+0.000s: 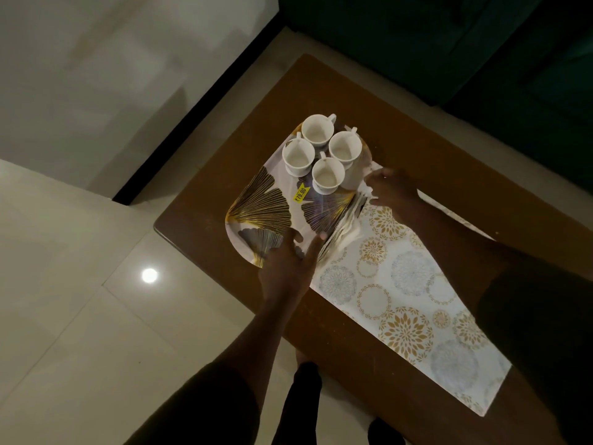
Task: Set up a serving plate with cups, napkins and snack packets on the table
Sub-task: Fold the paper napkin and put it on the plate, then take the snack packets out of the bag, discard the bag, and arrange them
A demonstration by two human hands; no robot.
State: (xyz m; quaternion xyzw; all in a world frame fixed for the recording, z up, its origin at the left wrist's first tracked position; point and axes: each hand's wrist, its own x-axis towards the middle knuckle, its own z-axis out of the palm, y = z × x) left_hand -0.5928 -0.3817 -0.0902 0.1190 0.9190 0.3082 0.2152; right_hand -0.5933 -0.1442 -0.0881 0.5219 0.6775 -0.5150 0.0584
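Head view, looking down at a brown table (417, 123) with a patterned runner (401, 284) across it; the plate (256, 207) sits at the far-left end of the table, partly over the runner's edge, and I honestly can't tell if it's fully resting or held a touch above the wood. Four white cups (317, 130) are on it, bunched together at the far end, all upright and empty as far as I can see; the yellow price sticker (301, 193) is on the plate just beside the nearest cup, lol.

Left hand (288, 264) is on the near rim, thumb on top and fingers curled round the edge, so it's gripping the plate; right hand (390, 187) is at the right-hand rim next to the cups, fingers pointing in at the edge, but whether it's pinching the rim, the runner or nothing, can't tell.

So my read on progress: cups are done, plate is basically at its spot; no napkins or snack packets anywhere I can make out (some shiny folds along the plate's right side, too blurry to call). That's the bulk left; maybe a third done.
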